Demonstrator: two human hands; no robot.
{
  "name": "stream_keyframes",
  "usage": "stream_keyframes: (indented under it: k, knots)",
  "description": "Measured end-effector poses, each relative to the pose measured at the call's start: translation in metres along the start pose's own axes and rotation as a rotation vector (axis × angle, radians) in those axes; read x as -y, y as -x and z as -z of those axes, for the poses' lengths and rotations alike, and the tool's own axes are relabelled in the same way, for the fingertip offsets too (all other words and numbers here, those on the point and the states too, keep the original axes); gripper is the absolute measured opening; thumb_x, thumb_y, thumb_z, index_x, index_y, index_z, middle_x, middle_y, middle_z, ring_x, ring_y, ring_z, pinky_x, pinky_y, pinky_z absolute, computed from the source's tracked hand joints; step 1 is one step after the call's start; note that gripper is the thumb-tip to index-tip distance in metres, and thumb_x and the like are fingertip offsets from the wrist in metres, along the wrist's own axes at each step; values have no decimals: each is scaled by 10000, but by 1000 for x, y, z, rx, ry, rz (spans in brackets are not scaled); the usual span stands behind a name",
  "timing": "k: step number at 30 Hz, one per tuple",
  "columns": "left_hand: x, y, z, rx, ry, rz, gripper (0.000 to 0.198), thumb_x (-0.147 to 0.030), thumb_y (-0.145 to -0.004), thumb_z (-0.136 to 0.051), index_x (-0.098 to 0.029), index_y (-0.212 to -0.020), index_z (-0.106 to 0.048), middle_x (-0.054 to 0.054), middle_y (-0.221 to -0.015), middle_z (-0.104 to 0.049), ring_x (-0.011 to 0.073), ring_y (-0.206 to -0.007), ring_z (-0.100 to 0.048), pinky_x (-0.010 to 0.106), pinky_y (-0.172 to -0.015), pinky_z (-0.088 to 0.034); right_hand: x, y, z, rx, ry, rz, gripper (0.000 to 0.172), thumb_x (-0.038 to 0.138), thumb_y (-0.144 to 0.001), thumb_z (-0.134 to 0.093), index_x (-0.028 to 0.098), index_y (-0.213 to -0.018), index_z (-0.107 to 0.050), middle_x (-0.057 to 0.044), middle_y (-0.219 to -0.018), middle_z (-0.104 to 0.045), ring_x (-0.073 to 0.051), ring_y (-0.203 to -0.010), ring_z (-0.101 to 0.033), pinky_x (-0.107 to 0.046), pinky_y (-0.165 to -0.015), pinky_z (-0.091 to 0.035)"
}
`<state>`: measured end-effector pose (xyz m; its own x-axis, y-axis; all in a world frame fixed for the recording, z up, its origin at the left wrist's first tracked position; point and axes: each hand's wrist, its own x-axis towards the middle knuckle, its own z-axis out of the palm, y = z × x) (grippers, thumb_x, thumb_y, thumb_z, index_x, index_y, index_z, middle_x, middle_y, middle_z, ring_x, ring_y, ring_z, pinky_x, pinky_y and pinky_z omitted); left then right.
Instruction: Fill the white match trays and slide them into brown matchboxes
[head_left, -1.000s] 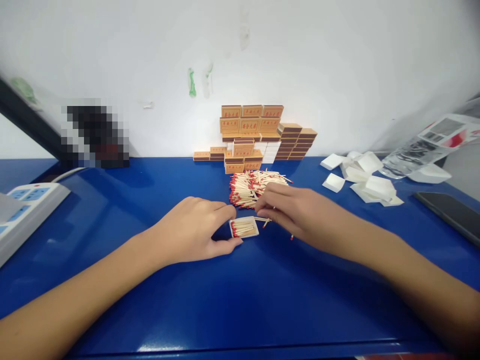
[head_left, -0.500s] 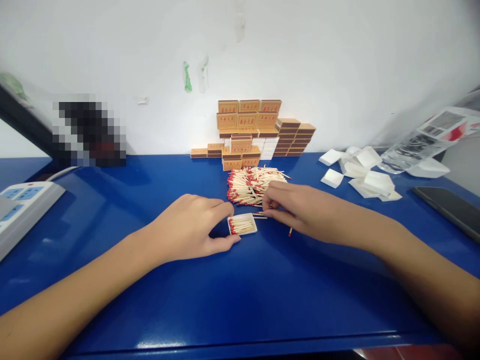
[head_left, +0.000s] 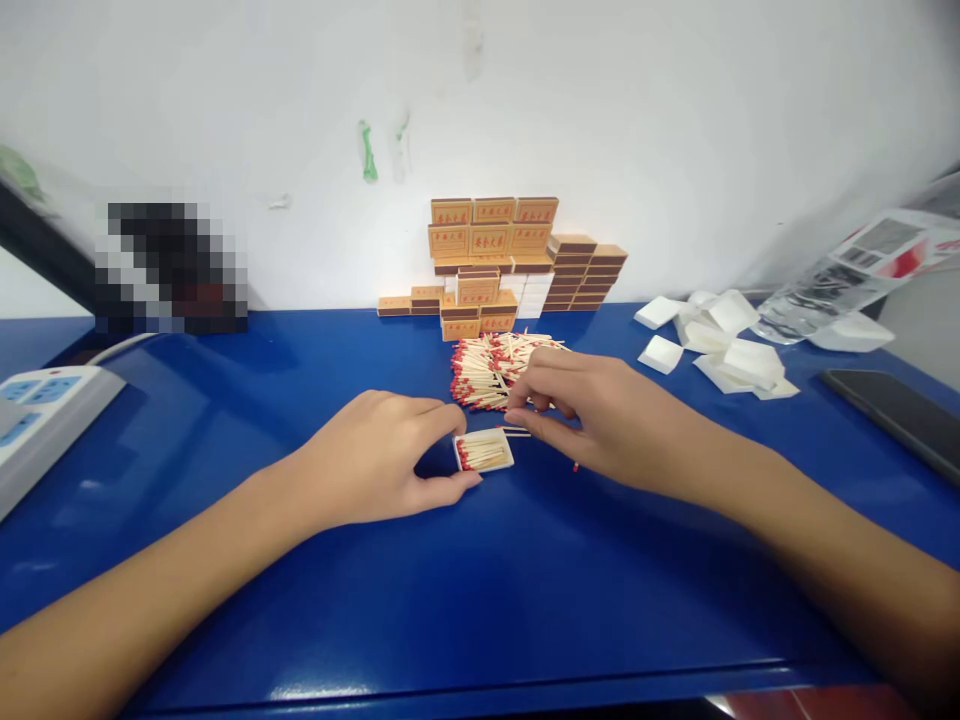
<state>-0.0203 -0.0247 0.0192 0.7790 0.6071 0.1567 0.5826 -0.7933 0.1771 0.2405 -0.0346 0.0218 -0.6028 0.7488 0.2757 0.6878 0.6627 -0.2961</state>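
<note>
My left hand (head_left: 390,450) grips a small white matchbox tray (head_left: 507,462) between thumb and forefinger. Red-tipped matches (head_left: 481,454) lie side by side in the tray, their heads toward that hand. Just right of it, my right hand (head_left: 581,405) has thumb and forefinger pinched together at the near edge of a large heap of loose matches (head_left: 484,372). What the pinch holds, if anything, is too small to make out. Loose matches (head_left: 517,433) lie on the table between tray and right fingertips, and one red match head (head_left: 576,467) shows below the right hand.
Stacked matchboxes (head_left: 491,240) stand against the wall behind the heap. Loose white trays (head_left: 739,355) lie to the right, beside a clear plastic package (head_left: 817,290) and a black phone (head_left: 892,415). A white power strip (head_left: 56,420) sits at the left of the blue table (head_left: 450,600).
My right hand has shifted left along the heap's near edge, its fingertips now closer to the tray. The left hand keeps its hold on the tray. The view has shifted slightly.
</note>
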Motion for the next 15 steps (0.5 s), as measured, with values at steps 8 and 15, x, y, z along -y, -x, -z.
stream_keyframes:
  k: [8, 15]
  knots:
    - [3, 1, 2, 36, 9, 1, 255, -446, -922, -686, -196, -974, -696, -17, -782, -687, 145, -595, -578, 295, -582, -382, -7, -1, -7, 235, -72, -80, 129, 260, -1034, -585, 188, -935, -627, -59, -999, -649, -190, -853, -602, -316, -736, -444]
    - [1, 0, 1, 30, 13, -16, 249, -438, -922, -670, -193, -954, -700, -9, -801, -710, 147, -624, -612, 297, -596, -399, -12, 1, -5, 221, 2, -87, 196, 272, -1084, -471, 192, -944, -582, -73, -997, -630, -200, -819, -593, -326, -714, -434]
